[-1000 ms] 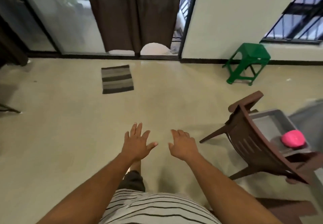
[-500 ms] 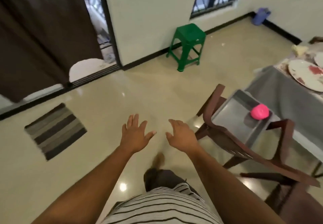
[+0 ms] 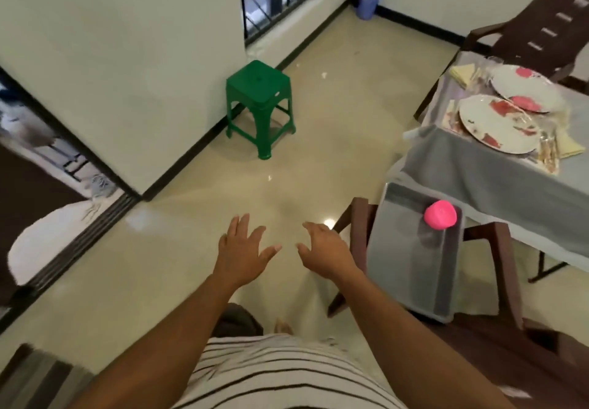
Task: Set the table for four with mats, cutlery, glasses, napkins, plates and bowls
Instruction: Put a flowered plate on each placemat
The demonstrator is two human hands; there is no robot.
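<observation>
Hands empty — left hand (image 3: 243,249) and right hand (image 3: 325,250) spread, grip on nothing, over bare floor. Right of them: grey rectangular plastic tray (image 3: 411,258) with round pink bowl (image 3: 440,214) on a brown plastic chair (image 3: 497,281); two white red-patterned plates (image 3: 497,123) on grey-clothed counter (image 3: 497,172). Risk: bowl sits at the tray's edge — a knock could tip it. Versus the frame half a second earlier: view swung right, counter fuller in sight.

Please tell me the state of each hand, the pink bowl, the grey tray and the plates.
left hand: open, empty
right hand: open, empty
pink bowl: upside down on tray
grey tray: resting on chair
plates: two on table, overlapping
</observation>
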